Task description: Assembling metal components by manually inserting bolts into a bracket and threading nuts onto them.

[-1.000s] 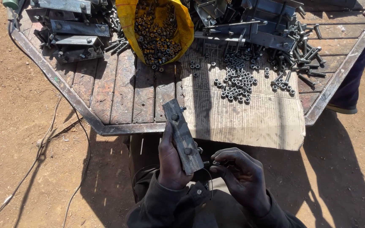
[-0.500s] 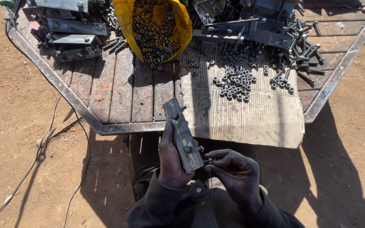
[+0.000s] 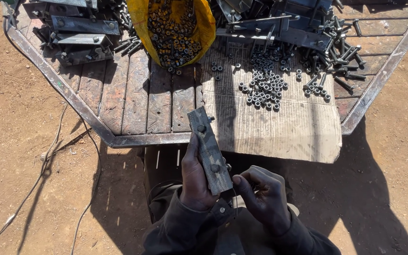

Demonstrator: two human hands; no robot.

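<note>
Item: flat steel bar [image 3: 208, 150], dark, with two bolt heads showing on its face. We find it held in front of us, its long axis running from about 11 o'clock at the far end to 5 o'clock at the near end. Our left hand [image 3: 195, 182] is wrapped around its lower left edge, thumb lying up along the side. Our right hand [image 3: 259, 196] sits just beside the bar's near end, at its 4 o'clock, fingers curled and pinched at the lower bolt; what they pinch is too small to tell. At 12 o'clock lies a wooden pallet [image 3: 138, 94] with loose nuts [image 3: 263, 87] on cardboard [image 3: 279, 127] and a yellow sack [image 3: 175, 28] of nuts.
</note>
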